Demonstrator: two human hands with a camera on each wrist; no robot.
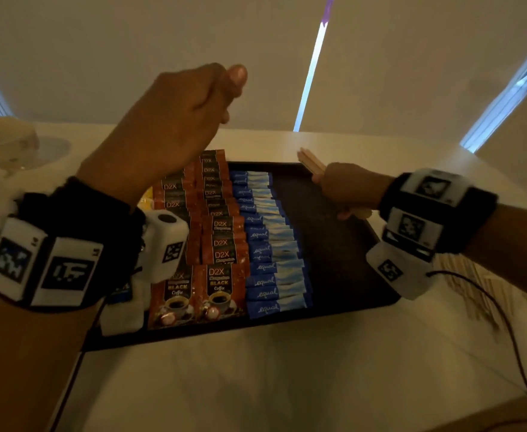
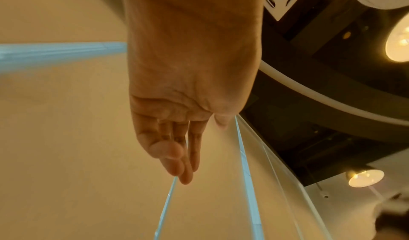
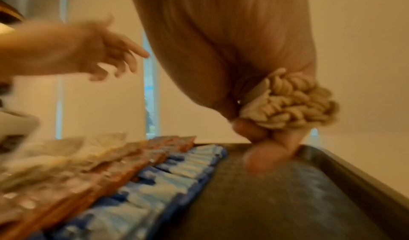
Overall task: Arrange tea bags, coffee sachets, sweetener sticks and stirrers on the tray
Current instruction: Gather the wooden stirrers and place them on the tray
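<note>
A dark tray lies on the white table. It holds two columns of orange coffee sachets and one column of blue sweetener sticks. Pale tea bags lie left of the sachets; in the head view my left wrist hides most of them. My right hand grips a bundle of wooden stirrers over the bare right part of the tray, near its far edge. The bundle's ends show beside the curled fingers. My left hand is raised above the sachets, its fingers relaxed and holding nothing.
More loose stirrers lie on the table just right of the tray, under my right wrist. A cup and saucer stand at the far left. A thin black cable trails over the table at the right.
</note>
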